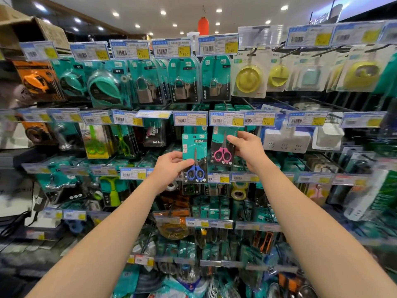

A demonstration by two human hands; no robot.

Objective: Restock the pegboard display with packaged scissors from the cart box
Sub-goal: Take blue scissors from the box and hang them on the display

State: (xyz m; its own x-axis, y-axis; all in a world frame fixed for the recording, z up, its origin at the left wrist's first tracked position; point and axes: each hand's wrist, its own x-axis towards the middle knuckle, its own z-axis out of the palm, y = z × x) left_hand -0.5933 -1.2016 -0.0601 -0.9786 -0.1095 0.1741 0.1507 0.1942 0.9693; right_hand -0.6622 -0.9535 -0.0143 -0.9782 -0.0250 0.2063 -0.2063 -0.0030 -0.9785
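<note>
Our left hand (169, 167) is gripping a blue-handled scissors pack (195, 157) below the 3.50 price tag (190, 119); our right hand (247, 149) is pinching the pink-handled pack (222, 150) hanging beside it, under the 4.00 tag (226, 119).

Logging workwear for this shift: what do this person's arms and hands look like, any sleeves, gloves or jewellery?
The left forearm and right forearm are bare, with no sleeve in view. The left hand and right hand wear no gloves; no watch, ring or bracelet shows.
</note>
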